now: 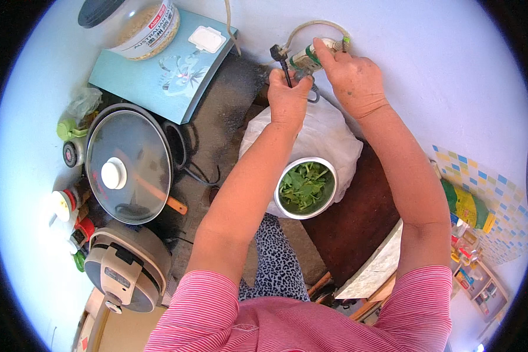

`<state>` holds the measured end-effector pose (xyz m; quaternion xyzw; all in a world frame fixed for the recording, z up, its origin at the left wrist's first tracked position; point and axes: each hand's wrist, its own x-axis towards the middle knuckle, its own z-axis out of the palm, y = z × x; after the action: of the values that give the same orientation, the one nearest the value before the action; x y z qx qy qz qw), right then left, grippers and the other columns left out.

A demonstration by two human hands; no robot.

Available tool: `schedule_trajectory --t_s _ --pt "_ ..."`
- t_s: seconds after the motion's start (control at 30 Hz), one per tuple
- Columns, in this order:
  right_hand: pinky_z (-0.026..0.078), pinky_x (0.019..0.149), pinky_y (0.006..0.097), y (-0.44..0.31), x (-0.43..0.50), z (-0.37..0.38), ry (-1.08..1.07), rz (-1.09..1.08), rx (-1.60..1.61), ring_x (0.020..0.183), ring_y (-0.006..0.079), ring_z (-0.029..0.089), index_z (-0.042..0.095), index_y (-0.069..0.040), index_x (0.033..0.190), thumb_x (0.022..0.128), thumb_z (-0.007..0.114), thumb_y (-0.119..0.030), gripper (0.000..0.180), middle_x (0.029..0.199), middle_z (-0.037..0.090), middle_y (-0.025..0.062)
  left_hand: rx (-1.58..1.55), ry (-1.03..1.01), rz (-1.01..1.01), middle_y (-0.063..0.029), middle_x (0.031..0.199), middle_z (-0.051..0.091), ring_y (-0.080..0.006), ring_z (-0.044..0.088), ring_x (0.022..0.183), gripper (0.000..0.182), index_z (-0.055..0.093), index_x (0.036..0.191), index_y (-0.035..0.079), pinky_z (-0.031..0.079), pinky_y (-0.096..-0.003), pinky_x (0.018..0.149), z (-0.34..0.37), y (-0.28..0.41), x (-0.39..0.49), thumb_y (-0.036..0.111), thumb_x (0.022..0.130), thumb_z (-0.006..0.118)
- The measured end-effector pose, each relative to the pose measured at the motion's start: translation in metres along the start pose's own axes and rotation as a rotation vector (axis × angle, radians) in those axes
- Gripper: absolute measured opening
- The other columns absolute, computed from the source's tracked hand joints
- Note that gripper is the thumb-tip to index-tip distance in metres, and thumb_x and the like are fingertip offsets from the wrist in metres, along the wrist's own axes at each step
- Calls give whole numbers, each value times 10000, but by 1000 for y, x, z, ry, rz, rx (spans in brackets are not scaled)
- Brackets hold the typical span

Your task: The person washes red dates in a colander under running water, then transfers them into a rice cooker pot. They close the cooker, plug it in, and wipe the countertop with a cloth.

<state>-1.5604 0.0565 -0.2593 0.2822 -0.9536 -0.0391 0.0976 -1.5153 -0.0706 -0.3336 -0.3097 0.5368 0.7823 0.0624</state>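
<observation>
My left hand (289,97) grips a black power plug (278,53) by its cord, the prongs pointing up and away from me. A second, grey plug (306,75) is by its thumb and partly hidden. My right hand (354,78) is on a white power strip (308,57) with green bands near the wall, its index finger extended along the strip. A beige cable (315,23) loops above the strip. Below the hands, a metal bowl (306,216) of leafy greens (306,185) rests at the edge of a white plastic bag (264,136).
To the left are a pan with a glass lid (136,176), a rice cooker (123,273), and a light blue box (149,75) carrying a plastic jar of oats (136,35). Small jars line the left wall. A pale slab (374,264) leans at lower right.
</observation>
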Motion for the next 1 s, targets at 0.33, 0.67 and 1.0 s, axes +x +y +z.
schedule_trajectory --t_s 0.33,0.67,1.0 --pt "529 552 368 1 -7 11 35 30 24 631 258 645 543 -221 1376 796 625 -55 609 773 615 56 -118 207 -115 17 764 510 -77 433 551 241 487 998 107 342 -238 467 -125 10 -2 117 881 697" --pt "536 793 439 -109 -46 17 -549 571 1170 887 393 666 611 -55 1156 938 620 -273 309 962 685 206 127 73 90 15 735 524 -64 410 573 286 610 1204 56 348 -223 513 -126 62 -36 252 1049 472" --pt "458 521 260 -158 -68 23 -126 1020 1684 560 100 533 607 2 965 1013 529 -202 224 716 583 39 -158 -210 -94 -127 1094 666 -182 603 867 314 549 1260 1 512 -311 808 -63 33 -33 209 1028 508"
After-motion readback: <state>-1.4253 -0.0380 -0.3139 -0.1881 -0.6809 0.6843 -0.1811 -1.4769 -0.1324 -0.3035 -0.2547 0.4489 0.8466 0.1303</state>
